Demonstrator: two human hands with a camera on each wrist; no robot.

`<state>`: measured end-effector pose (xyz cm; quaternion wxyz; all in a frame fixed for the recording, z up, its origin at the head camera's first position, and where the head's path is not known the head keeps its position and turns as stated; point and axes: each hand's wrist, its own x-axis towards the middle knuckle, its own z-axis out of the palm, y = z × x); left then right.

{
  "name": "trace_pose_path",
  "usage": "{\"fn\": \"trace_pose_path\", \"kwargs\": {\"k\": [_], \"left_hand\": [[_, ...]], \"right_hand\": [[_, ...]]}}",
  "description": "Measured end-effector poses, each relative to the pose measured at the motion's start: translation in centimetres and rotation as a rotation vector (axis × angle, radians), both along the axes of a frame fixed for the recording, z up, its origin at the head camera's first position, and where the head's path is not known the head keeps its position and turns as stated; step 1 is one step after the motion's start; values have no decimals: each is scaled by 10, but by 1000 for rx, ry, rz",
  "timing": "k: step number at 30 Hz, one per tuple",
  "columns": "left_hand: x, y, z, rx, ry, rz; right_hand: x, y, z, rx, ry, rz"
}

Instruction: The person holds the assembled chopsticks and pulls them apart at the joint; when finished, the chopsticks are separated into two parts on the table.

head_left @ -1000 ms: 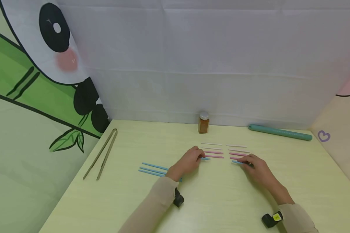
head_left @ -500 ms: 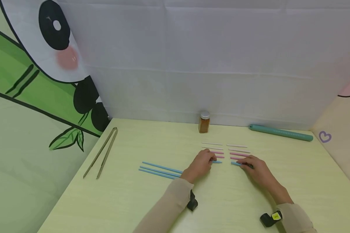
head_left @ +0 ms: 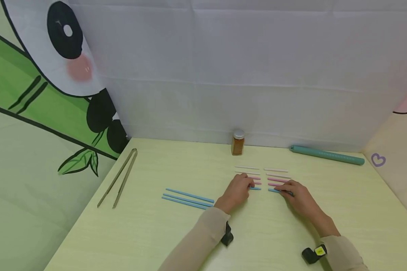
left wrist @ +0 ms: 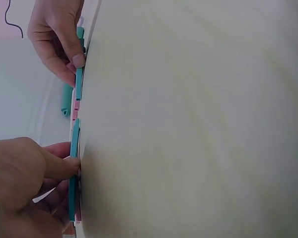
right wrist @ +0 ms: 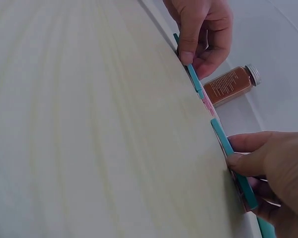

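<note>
Between thumb and fingers, my left hand [head_left: 236, 191] pinches a short blue stick [left wrist: 74, 148], its tapered tip pointing right. Across a small gap, my right hand [head_left: 297, 194] pinches another short blue stick [right wrist: 244, 187] low over the table. The two sticks lie nearly end to end. Just beyond them are two columns of short sticks: pink sticks [head_left: 277, 180] nearer the hands and thin pale sticks [head_left: 276, 170] farther back. My left fingers partly hide the left column's pink ones. Several longer blue sticks [head_left: 189, 195] lie side by side left of my left wrist.
Metal tongs [head_left: 123, 174] lie at the table's left edge. A small brown-filled jar [head_left: 237, 143] with a silver lid stands at the back, and a green rod [head_left: 326, 154] lies at the back right. A pale wall hanging [head_left: 224, 75] rises behind the table.
My left hand has moved right and slightly nearer with its blue stick, closing toward the other stick. Long blue sticks show more fully. The right hand has stayed almost still.
</note>
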<state>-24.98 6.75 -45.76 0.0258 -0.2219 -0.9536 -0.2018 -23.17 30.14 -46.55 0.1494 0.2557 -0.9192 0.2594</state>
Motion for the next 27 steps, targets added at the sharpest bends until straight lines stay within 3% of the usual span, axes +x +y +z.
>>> {"fn": "trace_pose_path", "kwargs": {"k": [15,21,23,27], "left_hand": [[-1,-1,1,14,-19,-6],[1,-2,1,-6,22,-23],[2,-7,6,8,30,-36],[3,-24,29,112,-13,-40]], "right_hand": [[-3,3,0,22,9,11],[-2,1,3,42,-9,-12],[-1,0,5,49,-17,-26],[2,-5,12,35,-30,-38]]}}
